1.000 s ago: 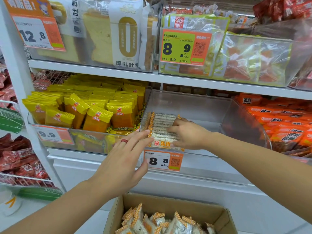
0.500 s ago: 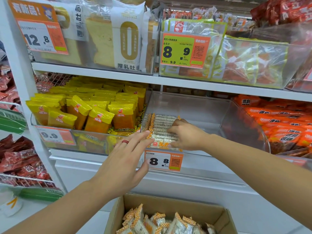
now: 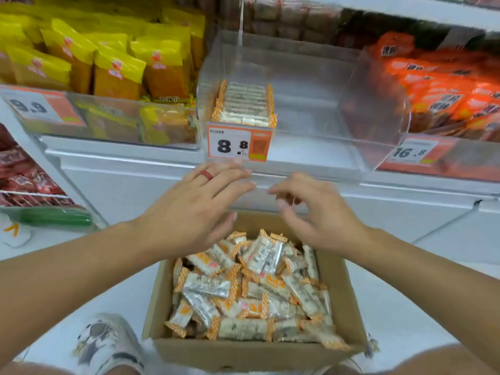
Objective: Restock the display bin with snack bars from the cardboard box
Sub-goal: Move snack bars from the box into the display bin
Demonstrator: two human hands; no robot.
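A clear display bin (image 3: 311, 77) sits on the shelf with one neat row of white-and-orange snack bars (image 3: 243, 104) stacked at its front left, behind an 8.8 price tag (image 3: 239, 143). Below it an open cardboard box (image 3: 243, 353) on the floor holds several loose snack bars (image 3: 251, 288). My left hand (image 3: 194, 209), a red ring on one finger, hovers over the box's far left edge with straight fingers. Over the far right edge my right hand (image 3: 311, 212) hangs with loosely curled fingers. Both hands hold nothing.
Yellow snack bags (image 3: 108, 66) fill the bin to the left, orange packets (image 3: 446, 98) the bin to the right. A white cabinet front (image 3: 135, 180) runs under the shelf. A shoe (image 3: 108, 345) stands left of the box on the white floor.
Both hands have come down from the display bin to just above the cardboard box. The view has tilted down, so the box's contents now show fully. The bar row stays in the bin.
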